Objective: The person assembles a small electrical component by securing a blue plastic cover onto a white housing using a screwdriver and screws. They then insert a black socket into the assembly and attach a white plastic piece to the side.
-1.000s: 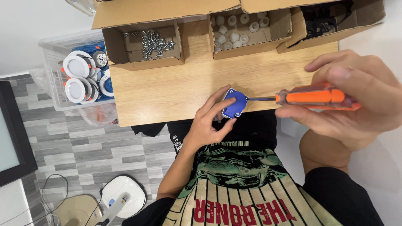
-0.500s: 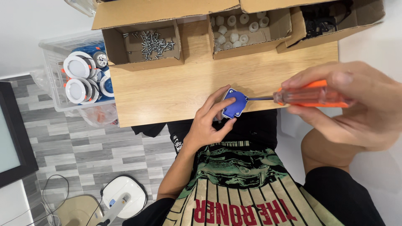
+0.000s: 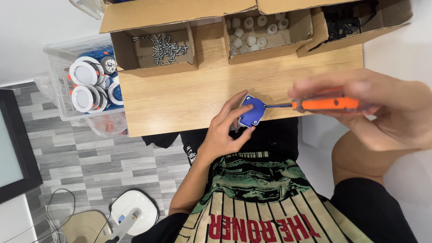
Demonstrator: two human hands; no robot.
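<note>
My left hand (image 3: 222, 130) grips a small blue square part (image 3: 251, 111) at the near edge of the wooden table (image 3: 189, 96). My right hand (image 3: 382, 110), blurred by motion, holds an orange-handled screwdriver (image 3: 326, 104). Its dark shaft runs left and its tip meets the right side of the blue part.
At the table's far edge stand three open cardboard boxes: one with screws (image 3: 162, 45), one with white round pieces (image 3: 258, 27), one with black parts (image 3: 346, 20). A clear plastic bin (image 3: 60, 67) of round white light fittings sits left of the table. On the tiled floor lies a white device (image 3: 132, 209).
My right hand has turned around the screwdriver handle, fingers shifting over it. The blue part and my left hand have stayed in place.
</note>
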